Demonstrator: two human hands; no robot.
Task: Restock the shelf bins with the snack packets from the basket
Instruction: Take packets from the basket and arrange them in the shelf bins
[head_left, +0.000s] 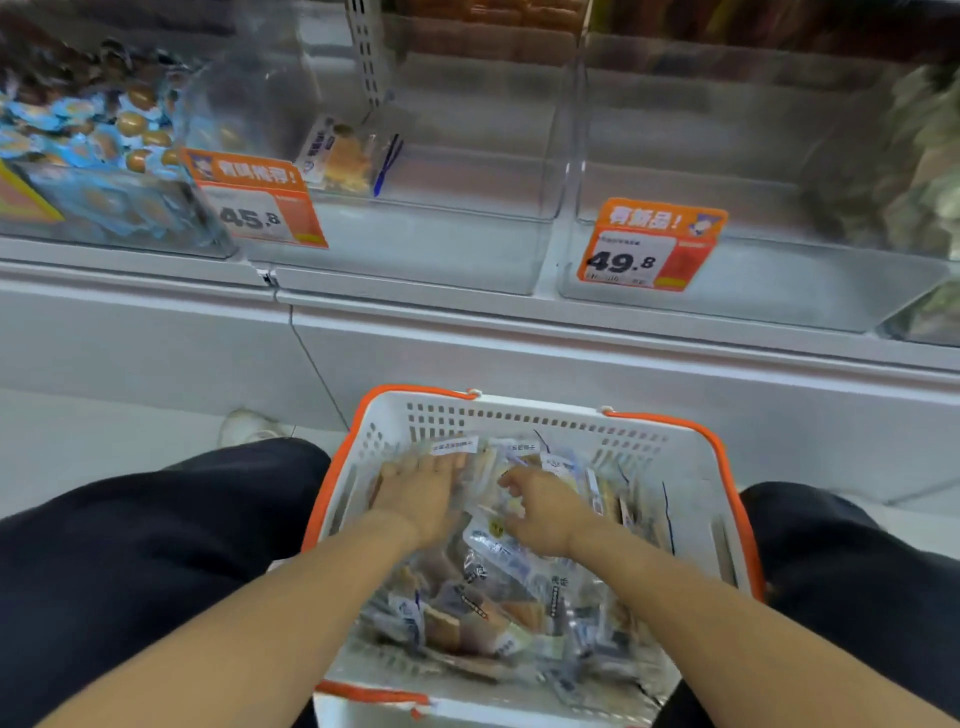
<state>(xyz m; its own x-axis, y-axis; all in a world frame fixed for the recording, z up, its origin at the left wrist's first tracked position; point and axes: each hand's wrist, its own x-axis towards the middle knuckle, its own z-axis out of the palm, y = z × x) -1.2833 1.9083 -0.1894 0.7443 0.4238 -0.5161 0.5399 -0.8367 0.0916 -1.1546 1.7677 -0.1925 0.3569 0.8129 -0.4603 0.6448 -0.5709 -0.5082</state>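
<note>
Both forearms were extended down into a white basket (675, 467) with orange handles, which was set on the floor between the person's dark-trousered knees. Clear snack packets (498, 597) were piled loosely inside it, and biscuit-coloured contents could be seen through the wrappers. The left hand (415, 493) was laid flat on the pile near the basket's far wall, its fingers straight and close together, with nothing gripped. The right hand (540, 512) was held just beside it, its fingers curled over the packets; whether a packet was actually pinched could not be told. Beyond the basket, a white shelf front was seen, carrying a row of clear bins. The middle bin (467, 208) held a single packet (340, 156) and a pair of blue tongs (387, 163), and an orange price tag (260, 200) was fixed at its front left corner. The bin to its right (779, 260) bore a second orange tag (649, 244). The leftmost bin (104, 156) was heaped with blue-wrapped brown snacks.
</note>
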